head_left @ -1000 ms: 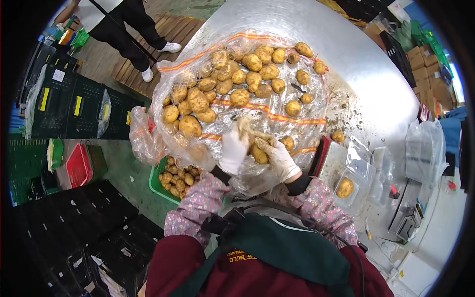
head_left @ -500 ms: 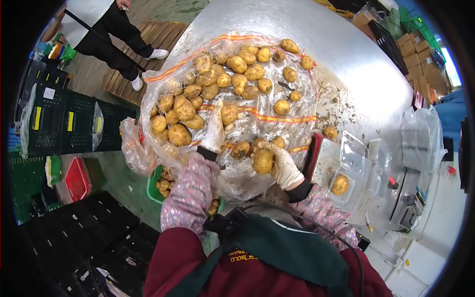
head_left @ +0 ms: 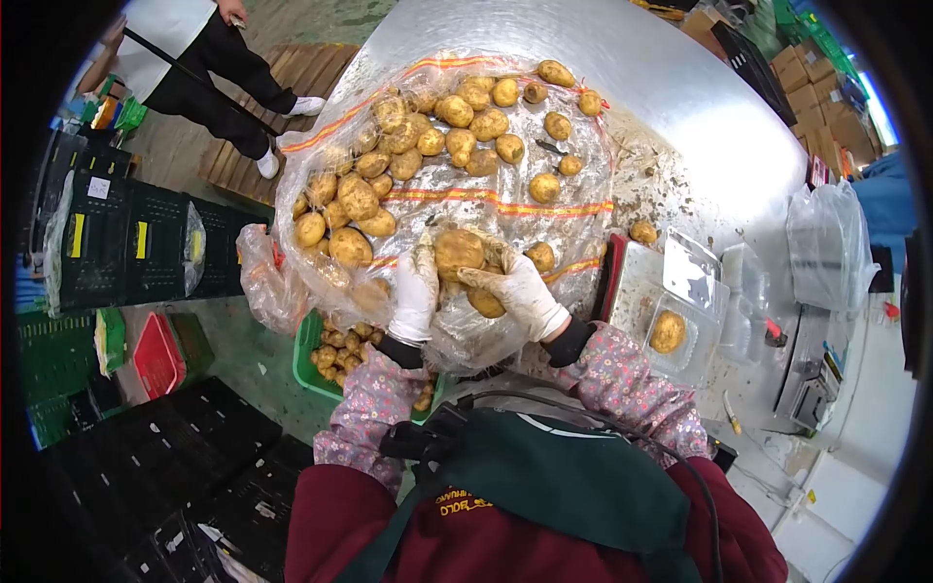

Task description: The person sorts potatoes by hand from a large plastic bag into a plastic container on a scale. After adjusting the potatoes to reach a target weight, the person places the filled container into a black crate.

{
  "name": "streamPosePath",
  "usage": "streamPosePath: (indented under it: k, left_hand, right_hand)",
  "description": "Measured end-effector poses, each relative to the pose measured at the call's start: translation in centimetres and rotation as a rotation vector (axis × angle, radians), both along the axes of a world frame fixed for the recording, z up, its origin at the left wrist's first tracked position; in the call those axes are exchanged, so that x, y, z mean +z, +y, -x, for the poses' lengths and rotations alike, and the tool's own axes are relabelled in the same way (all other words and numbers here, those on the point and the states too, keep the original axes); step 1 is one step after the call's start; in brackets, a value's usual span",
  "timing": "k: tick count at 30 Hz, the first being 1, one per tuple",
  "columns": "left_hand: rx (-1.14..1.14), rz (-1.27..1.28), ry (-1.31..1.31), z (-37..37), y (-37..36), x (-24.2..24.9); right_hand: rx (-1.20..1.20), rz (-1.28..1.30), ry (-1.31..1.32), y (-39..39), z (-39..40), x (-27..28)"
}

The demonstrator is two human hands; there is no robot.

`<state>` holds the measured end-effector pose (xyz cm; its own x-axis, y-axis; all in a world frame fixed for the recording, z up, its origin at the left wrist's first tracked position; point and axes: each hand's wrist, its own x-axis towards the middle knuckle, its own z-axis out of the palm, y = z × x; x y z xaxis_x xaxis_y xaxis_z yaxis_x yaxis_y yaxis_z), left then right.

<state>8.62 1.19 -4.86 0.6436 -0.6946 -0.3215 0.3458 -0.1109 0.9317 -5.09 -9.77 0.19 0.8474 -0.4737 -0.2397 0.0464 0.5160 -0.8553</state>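
Note:
My left hand (head_left: 415, 296), in a soiled white glove, has its fingers along the left side of a large potato (head_left: 458, 253). My right hand (head_left: 528, 294), gloved too, grips a second potato (head_left: 485, 303) just below, its fingers reaching toward the large one. Both hands are close together over the near part of a clear plastic bag (head_left: 457, 209) with red and yellow stripes. Many dirt-marked potatoes (head_left: 357, 197) lie on the bag, piled mostly at its left. A loose potato (head_left: 540, 257) sits just beyond my right hand.
A scale (head_left: 635, 291) stands at the right with an open clear box (head_left: 692, 316) holding one potato (head_left: 668, 331). Below the table's near edge is a green crate (head_left: 307, 352) of small potatoes. Black crates (head_left: 146, 233) stand left. A person (head_left: 209, 68) stands at the far left.
My left hand has drawn back toward me with the large potato from the bag. My right hand, still gripping its potato, has moved slightly left and away from me, so the hands meet.

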Motion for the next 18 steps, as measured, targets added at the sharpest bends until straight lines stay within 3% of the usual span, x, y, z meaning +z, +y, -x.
streamPosePath:
  k: [1,2,4,5,6,7,9,14,15,16,18]
  left_hand:
    - [-0.051,-0.041,-0.164,0.0,-0.1,0.2]
    - [-0.055,-0.038,-0.167,0.5,0.1,0.3]
    - [-0.165,-0.194,-0.597,2.7,-0.9,6.8]
    - [-0.203,-0.105,-0.729,3.6,-1.1,6.2]
    - [-0.208,-0.102,-0.730,4.0,-1.4,5.8]
    - [-0.153,-0.076,-0.561,4.1,-1.8,5.5]
    - [-0.078,0.010,-0.358,4.4,-2.5,5.1]
    - [-0.011,0.092,-0.418,5.2,-3.0,5.0]
    - [-0.053,0.065,-0.510,4.9,-3.0,4.5]
    - [-0.098,0.041,-0.595,4.6,-3.1,3.6]
    - [-0.143,-0.072,-0.570,4.0,-3.2,1.8]
  right_hand:
    - [-0.004,0.002,-0.004,0.1,0.3,0.4]
    - [-0.035,0.056,0.037,0.2,0.8,0.9]
    - [-0.076,0.111,0.077,0.5,1.3,1.1]
    - [-0.144,0.422,0.156,0.8,1.5,0.4]
    - [-0.211,0.734,0.235,1.0,1.7,0.2]
    - [-0.112,0.760,0.402,0.8,2.4,2.9]
    - [-0.149,0.797,0.337,1.1,2.9,3.6]
    - [-0.156,0.727,0.257,1.1,4.9,5.5]
    - [-0.151,0.608,0.199,1.0,5.3,4.6]
    - [-0.160,0.734,0.234,0.8,5.9,4.5]
    - [-0.159,0.665,0.230,0.8,7.3,4.1]
